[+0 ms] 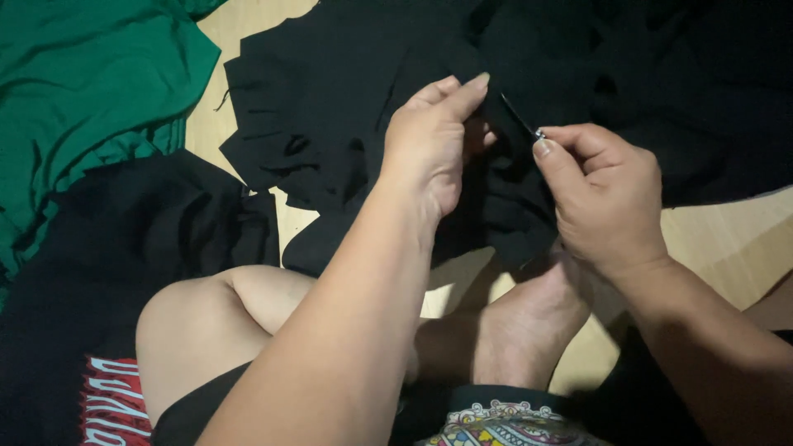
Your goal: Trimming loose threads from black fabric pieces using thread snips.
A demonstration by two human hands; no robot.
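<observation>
We hold the work between both hands above our crossed legs. Our left hand (429, 144) pinches a fold of the black knit fabric piece (330, 107), thumb and forefinger pressed together on the cloth at its upper edge, the remaining fingers curled behind it. Our right hand (603, 194) is closed in a pinch on the small slim metal cutting tool with a dark blade (522, 121); we grip its silver end between thumb and forefinger.

Governing relation: the tool's long axis runs from the right thumb tip toward 10 o'clock, and the blade tip lies just beside the left fingertips, at 3 o'clock from them. The pinched fold sits at 9 o'clock from the blade tip. We cannot tell whether the tip touches the cloth, since black blade and black fabric merge there. The right hand is the nearer one to the tool; the left hand is the nearer one to the fold.

The black fabric spreads across the light wooden floor (727, 239) from 10 o'clock to 2 o'clock of the hands and drapes down between them. A crumpled green cloth (91, 74) lies well apart at 9 to 10 o'clock. A second black garment with red print (74, 306) lies at 8 o'clock, beside our left knee.
</observation>
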